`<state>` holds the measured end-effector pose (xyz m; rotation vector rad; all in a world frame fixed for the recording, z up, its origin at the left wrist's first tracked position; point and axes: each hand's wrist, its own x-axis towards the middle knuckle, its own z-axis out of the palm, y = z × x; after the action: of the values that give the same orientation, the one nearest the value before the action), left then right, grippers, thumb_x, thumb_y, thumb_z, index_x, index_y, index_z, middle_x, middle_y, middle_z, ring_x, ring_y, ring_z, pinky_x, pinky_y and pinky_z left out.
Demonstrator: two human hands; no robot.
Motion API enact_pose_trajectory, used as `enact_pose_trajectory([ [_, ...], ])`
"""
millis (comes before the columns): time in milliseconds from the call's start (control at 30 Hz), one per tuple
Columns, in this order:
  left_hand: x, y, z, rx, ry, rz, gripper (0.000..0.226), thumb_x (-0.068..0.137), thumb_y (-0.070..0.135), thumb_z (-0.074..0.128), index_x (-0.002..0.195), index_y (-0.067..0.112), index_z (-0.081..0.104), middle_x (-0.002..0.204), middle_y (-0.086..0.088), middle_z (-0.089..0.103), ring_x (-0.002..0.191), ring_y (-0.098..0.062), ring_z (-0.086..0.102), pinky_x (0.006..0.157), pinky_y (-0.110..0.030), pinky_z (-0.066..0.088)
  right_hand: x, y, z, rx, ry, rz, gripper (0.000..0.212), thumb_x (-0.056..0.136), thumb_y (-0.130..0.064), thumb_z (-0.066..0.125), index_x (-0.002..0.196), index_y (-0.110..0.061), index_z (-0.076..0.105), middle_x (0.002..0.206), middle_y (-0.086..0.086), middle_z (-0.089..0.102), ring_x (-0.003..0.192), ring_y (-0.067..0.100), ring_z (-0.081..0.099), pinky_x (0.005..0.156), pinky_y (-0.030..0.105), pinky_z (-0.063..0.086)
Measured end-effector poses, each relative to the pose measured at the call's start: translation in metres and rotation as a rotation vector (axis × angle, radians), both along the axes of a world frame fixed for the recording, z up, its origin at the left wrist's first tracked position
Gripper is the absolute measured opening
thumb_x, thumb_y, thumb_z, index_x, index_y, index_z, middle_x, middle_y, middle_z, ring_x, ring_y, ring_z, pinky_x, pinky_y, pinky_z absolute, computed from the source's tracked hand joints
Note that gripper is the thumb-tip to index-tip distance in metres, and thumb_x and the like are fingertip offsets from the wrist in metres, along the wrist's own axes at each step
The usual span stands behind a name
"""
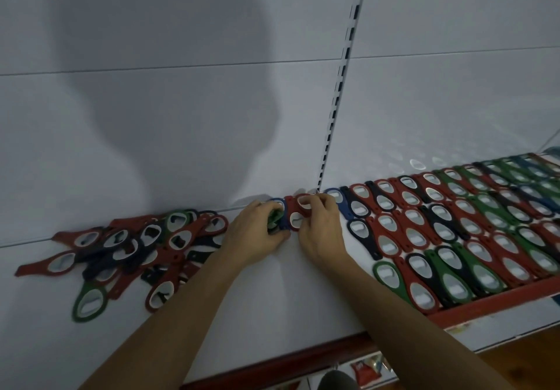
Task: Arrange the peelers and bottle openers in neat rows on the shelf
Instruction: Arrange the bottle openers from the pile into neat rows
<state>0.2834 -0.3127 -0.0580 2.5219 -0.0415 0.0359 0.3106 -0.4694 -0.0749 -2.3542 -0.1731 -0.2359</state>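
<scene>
White shelf (272,305) under you: your left hand (256,235) curls round a bunch of openers (274,219), mostly hidden in your grip; your right hand (321,229) pinches a red opener (294,208) at the back wall (181,135). Neat rows (454,226) lie right, a loose pile (136,247) left.

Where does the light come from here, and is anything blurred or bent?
Head view: dim; a big shadow on the back panel suggests light from behind the person; the slotted upright leans and curves from wide-angle distortion; the left hand and right hand, gripping bottle openers, look soft.
</scene>
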Motion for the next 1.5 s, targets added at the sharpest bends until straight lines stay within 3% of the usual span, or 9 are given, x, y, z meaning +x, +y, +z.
enact_pose_trajectory([
  [200, -0.003, 0.021, 0.017, -0.436, 0.175, 0.054, 0.04, 0.088, 0.0, 0.055, 0.124, 0.016, 0.054, 0.101, -0.006, 0.059, 0.087, -0.024, 0.059, 0.074, -0.035, 0.051, 0.003, -0.002, 0.003, 0.026, 0.05, -0.018, 0.041, 0.087, 0.0, 0.056, 0.127, -0.008, 0.06, 0.136, 0.013, 0.046, 0.123, 0.03, 0.051, 0.108, 0.032, 0.04],
  [367, -0.012, 0.022, 0.016, -0.914, 0.111, 0.231, 0.034, 0.09, -0.014, 0.063, 0.112, 0.012, 0.064, 0.102, -0.012, 0.073, 0.087, -0.018, 0.076, 0.076, -0.031, 0.059, 0.003, -0.002, 0.002, 0.05, 0.062, -0.03, 0.036, 0.091, -0.005, 0.056, 0.126, -0.009, 0.06, 0.136, 0.011, 0.046, 0.122, 0.028, 0.052, 0.106, 0.031, 0.043],
  [633, -0.007, 0.025, 0.02, -0.439, -0.361, 0.084, 0.02, 0.089, 0.009, 0.076, 0.099, 0.021, 0.062, 0.086, 0.017, 0.066, 0.082, 0.008, 0.062, 0.076, -0.008, 0.046, 0.007, -0.005, 0.0, 0.023, 0.042, -0.025, 0.029, 0.088, -0.005, 0.054, 0.115, -0.006, 0.064, 0.123, 0.012, 0.056, 0.113, 0.028, 0.054, 0.101, 0.04, 0.048],
  [833, -0.009, 0.047, 0.007, 0.098, -0.132, -0.332, 0.036, 0.092, -0.003, 0.063, 0.118, 0.022, 0.066, 0.113, 0.009, 0.07, 0.099, -0.008, 0.064, 0.085, -0.028, 0.052, 0.01, -0.006, -0.002, 0.005, 0.018, -0.011, 0.021, 0.088, -0.003, 0.053, 0.106, -0.006, 0.065, 0.115, 0.012, 0.058, 0.107, 0.027, 0.053, 0.095, 0.038, 0.048],
  [900, -0.013, 0.049, 0.009, 0.117, -0.157, -0.328, 0.041, 0.091, -0.01, 0.058, 0.119, 0.019, 0.066, 0.112, 0.009, 0.067, 0.096, -0.007, 0.06, 0.083, -0.024, 0.048, 0.01, -0.007, -0.002, 0.006, 0.015, -0.009, 0.021, 0.089, -0.004, 0.053, 0.107, -0.005, 0.065, 0.116, 0.012, 0.058, 0.107, 0.026, 0.053, 0.093, 0.035, 0.047],
  [1000, -0.017, 0.044, 0.011, 0.06, -0.232, -0.168, 0.032, 0.089, -0.009, 0.059, 0.109, 0.016, 0.061, 0.099, 0.002, 0.063, 0.085, -0.017, 0.059, 0.077, -0.039, 0.053, 0.01, -0.007, -0.003, 0.017, 0.02, -0.011, 0.023, 0.09, -0.005, 0.052, 0.109, -0.005, 0.064, 0.117, 0.012, 0.056, 0.106, 0.026, 0.053, 0.092, 0.034, 0.047],
  [1067, -0.02, 0.035, 0.012, 0.049, -0.233, -0.034, 0.01, 0.096, 0.013, 0.062, 0.104, 0.017, 0.058, 0.09, 0.0, 0.061, 0.079, -0.019, 0.058, 0.071, -0.041, 0.052, 0.009, -0.008, -0.003, 0.038, 0.023, -0.016, 0.025, 0.09, -0.004, 0.052, 0.112, -0.005, 0.064, 0.119, 0.011, 0.054, 0.106, 0.026, 0.053, 0.093, 0.032, 0.047],
  [1233, -0.023, 0.01, 0.002, 0.281, -0.013, 0.123, 0.041, 0.087, 0.062, 0.062, 0.101, 0.024, 0.059, 0.097, 0.001, 0.056, 0.084, -0.022, 0.06, 0.07, -0.036, 0.052, 0.008, -0.009, -0.001, 0.073, 0.008, -0.044, 0.027, 0.09, 0.0, 0.053, 0.113, -0.005, 0.064, 0.122, 0.011, 0.05, 0.108, 0.025, 0.052, 0.096, 0.029, 0.045],
  [1500, -0.018, 0.017, 0.0, 0.234, -0.038, 0.015, 0.04, 0.092, 0.039, 0.069, 0.128, 0.023, 0.062, 0.128, 0.0, 0.05, 0.102, -0.022, 0.062, 0.085, -0.039, 0.055, 0.01, -0.008, -0.002, 0.04, 0.016, -0.043, 0.029, 0.089, -0.002, 0.055, 0.117, -0.004, 0.065, 0.124, 0.013, 0.054, 0.113, 0.027, 0.052, 0.098, 0.03, 0.044],
])
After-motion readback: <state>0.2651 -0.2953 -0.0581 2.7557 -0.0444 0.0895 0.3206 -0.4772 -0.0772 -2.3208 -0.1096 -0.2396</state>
